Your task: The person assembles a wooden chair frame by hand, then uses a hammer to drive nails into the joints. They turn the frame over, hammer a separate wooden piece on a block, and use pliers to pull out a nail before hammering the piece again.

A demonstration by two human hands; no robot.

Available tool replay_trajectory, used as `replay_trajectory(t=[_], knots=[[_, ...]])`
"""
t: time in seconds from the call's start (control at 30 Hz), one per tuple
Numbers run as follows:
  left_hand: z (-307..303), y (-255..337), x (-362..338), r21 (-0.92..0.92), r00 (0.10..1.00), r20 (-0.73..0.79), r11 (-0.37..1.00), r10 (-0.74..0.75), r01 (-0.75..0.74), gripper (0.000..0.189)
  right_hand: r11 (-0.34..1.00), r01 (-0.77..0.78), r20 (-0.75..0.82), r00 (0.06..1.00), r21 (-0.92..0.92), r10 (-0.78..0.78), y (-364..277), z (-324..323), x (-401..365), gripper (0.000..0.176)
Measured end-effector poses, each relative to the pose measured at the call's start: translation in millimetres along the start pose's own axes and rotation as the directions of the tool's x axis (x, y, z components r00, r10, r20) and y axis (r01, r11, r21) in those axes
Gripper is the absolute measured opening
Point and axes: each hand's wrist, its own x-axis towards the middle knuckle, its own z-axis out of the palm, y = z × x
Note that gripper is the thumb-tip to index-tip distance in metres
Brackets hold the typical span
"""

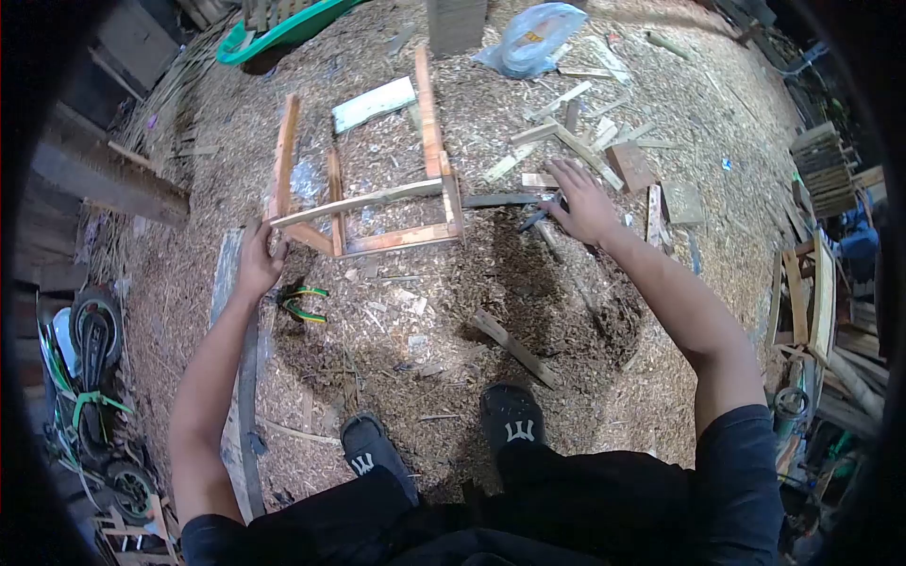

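A small wooden frame (354, 246) of reddish and pale slats stands on the ground ahead, its two long legs pointing away from me. My left hand (257, 262) is at the frame's near left corner, fingers and thumb around the slat's end. Green-and-yellow-handled pliers (307, 305) lie just right of my left wrist. To the right of the frame, my right hand (587, 209) reaches out with fingers spread. Its thumb is by a dark, narrow bar-like tool (498, 200), whose kind I cannot make out. A short wood block (539, 180) lies beside its fingertips.
Wood offcuts (571, 141) lie scattered beyond my right hand, near a clear plastic bag (533, 42). Wood shavings cover the ground. A loose stick (514, 349) lies before my feet. A small bike (92, 368) stands left, a wooden stool-like piece (807, 297) right.
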Motion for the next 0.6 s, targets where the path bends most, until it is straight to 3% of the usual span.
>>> replay_trajectory(t=[0.1, 0.23, 0.3, 0.43, 0.5, 0.6], knots=[[6.6, -8.4, 3.2, 0.013, 1.000, -0.002, 1.000, 0.015, -0.015, 0.045, 0.999, -0.040, 0.019, 0.999, -0.015, 0.040, 11.2, -5.9, -6.5, 0.074], [32.2, -59.7, 14.3, 0.001, 0.986, -0.073, 0.989, 0.148, -0.148, 0.048, 0.993, -0.112, -0.016, 0.994, -0.022, 0.112, 42.0, -4.8, -20.2, 0.073], [30.9, -62.1, 23.4, -0.053, 0.999, 0.024, 0.998, 0.026, -0.025, 0.047, 0.990, -0.138, -0.015, 0.990, -0.024, 0.137, 60.4, -0.7, -24.0, 0.075], [34.9, -71.8, 41.9, -0.175, 0.992, 0.112, 0.982, -0.052, 0.072, 0.051, 0.968, -0.249, -0.022, 0.968, -0.016, 0.249, 92.7, 4.6, -33.4, 0.077], [36.3, -89.8, 45.3, -0.043, 0.921, 0.339, 0.975, -0.192, 0.219, 0.056, 0.963, -0.268, -0.013, 0.963, -0.036, 0.268, 108.0, 5.1, -34.6, 0.076], [60.9, -170.3, 38.5, -0.035, 0.950, 0.301, 0.995, -0.079, 0.094, 0.046, 0.929, -0.365, -0.061, 0.930, -0.061, 0.361, 126.5, 5.7, -33.1, 0.077]])
